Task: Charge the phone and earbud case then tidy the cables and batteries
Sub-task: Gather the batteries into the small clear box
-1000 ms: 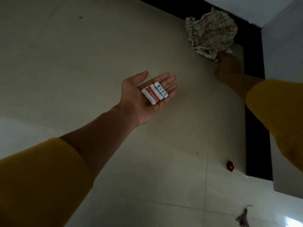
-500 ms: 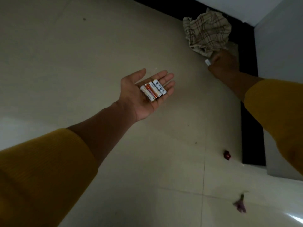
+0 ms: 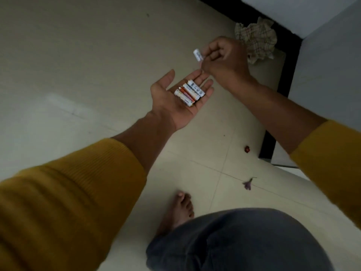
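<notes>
left hand (image 3: 176, 98): flat, carrying batteries (image 3: 189, 93) | right hand (image 3: 224, 57): pinching battery (image 3: 197, 54) | labels unreadable

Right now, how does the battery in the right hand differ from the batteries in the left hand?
The single battery is pinched at one end by the right hand, held in the air; the batteries lie loose, side by side, on the flat open left hand. The single one looks plain white; among those on the palm, at least one shows an orange band. The single one is partly hidden by fingers; the others show full length. All look like small cylinders of similar size.
</notes>
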Demonstrator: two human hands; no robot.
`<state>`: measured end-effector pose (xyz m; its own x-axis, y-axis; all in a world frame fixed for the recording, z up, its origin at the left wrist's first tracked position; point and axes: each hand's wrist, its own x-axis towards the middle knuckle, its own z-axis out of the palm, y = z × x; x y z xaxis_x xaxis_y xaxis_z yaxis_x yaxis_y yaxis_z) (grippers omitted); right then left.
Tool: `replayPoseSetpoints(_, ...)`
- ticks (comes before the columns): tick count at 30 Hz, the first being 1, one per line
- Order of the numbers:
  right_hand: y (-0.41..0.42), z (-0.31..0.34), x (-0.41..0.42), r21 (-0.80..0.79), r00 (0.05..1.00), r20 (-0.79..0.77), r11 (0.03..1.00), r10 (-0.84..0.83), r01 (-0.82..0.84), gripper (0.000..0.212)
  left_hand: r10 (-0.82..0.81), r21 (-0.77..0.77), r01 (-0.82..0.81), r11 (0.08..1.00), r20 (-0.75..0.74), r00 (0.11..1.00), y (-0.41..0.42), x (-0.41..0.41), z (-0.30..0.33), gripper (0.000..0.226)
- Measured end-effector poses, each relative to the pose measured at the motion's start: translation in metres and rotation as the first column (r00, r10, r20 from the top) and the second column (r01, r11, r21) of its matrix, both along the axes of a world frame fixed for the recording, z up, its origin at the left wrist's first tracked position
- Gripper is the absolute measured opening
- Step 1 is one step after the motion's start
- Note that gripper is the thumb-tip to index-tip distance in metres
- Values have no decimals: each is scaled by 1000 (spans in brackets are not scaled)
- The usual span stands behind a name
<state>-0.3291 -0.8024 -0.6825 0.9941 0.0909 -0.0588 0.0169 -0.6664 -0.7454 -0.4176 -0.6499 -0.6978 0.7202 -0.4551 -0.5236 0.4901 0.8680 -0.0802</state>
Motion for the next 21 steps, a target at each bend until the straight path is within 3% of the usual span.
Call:
replayPoseSetpoints(5, 47, 117, -47, 20, 991, 36, 991, 130, -130, 19, 68, -40, -69, 997, -25, 997, 34, -33, 94, 67)
replayPoseSetpoints(17, 152, 391, -154, -20, 954, 51, 956, 295, -294, 18, 173, 184, -157, 970, -76, 982, 111, -96, 363, 64)
replayPoseSetpoints(21, 170, 483, -183, -13, 947, 81, 951, 310, -310, 17, 202, 223, -195, 955, -9, 979, 136, -115, 460, 69)
